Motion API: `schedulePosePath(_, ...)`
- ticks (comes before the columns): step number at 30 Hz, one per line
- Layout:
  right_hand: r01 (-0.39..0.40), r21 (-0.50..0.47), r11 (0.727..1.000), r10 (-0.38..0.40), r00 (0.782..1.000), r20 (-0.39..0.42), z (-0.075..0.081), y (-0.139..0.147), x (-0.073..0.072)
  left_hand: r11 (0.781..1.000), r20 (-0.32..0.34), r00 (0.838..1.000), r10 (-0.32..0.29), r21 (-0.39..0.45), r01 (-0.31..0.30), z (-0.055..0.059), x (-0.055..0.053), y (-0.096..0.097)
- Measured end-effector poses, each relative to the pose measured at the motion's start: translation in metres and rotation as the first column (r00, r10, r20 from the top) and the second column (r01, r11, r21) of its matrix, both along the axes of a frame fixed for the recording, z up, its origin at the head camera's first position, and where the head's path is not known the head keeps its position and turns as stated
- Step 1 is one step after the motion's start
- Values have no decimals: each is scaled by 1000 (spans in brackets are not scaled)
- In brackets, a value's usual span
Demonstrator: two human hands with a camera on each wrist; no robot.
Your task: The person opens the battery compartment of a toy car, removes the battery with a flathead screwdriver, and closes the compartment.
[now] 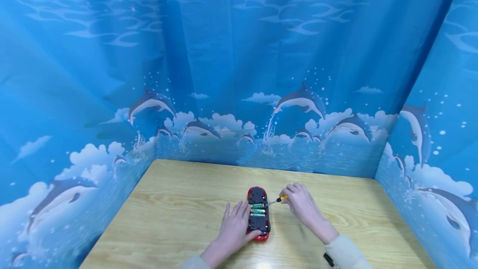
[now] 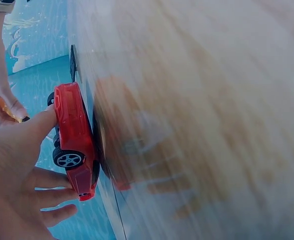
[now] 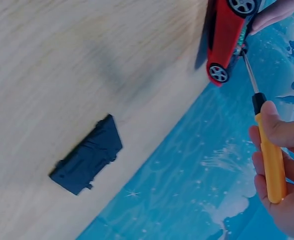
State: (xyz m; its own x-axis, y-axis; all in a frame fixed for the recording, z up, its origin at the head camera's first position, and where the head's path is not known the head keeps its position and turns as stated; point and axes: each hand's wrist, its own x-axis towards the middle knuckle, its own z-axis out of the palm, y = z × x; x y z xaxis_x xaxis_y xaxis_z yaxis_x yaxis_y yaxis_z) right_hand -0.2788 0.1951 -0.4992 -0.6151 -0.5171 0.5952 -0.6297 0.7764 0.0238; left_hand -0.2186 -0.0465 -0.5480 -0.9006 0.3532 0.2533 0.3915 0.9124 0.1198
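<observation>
A red toy car (image 1: 258, 222) lies upside down on the table, its black underside up. Several green batteries (image 1: 257, 210) sit in its uncovered battery compartment. My left hand (image 1: 235, 228) rests along the car's left side with straight, spread fingers, the thumb lying over its near end. In my right hand (image 1: 301, 205) I grip a screwdriver with a yellow handle (image 3: 272, 172), the thumb pressed along it. Its metal shaft slants down to the car, and the tip meets the compartment's right edge by the batteries. Exact tip contact is too small to tell.
A black plastic cover (image 3: 89, 156) lies on the wooden table (image 1: 179, 219), seen in the right wrist view; my right hand and arm seem to hide it from the head view. Blue dolphin-print curtains (image 1: 231, 74) hang behind the table and at both sides.
</observation>
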Motion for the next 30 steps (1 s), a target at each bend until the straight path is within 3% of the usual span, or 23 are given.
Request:
schedulePosePath(8, -25, 117, 993, 31, 998, -47, 15, -11, 5, 1000, 8, 1000, -6, -1, 6, 0, -1, -1)
schedulePosePath(16, -22, 246, 969, 36, 998, -54, 23, -21, 2, 1000, 4, 1000, -3, -10, 3, 0, -1, -1)
schedulePosePath(30, 13, 315, 949, 23, 993, -112, 28, -34, 3, 1000, -31, 999, -25, 3, 25, -1, -2, -2)
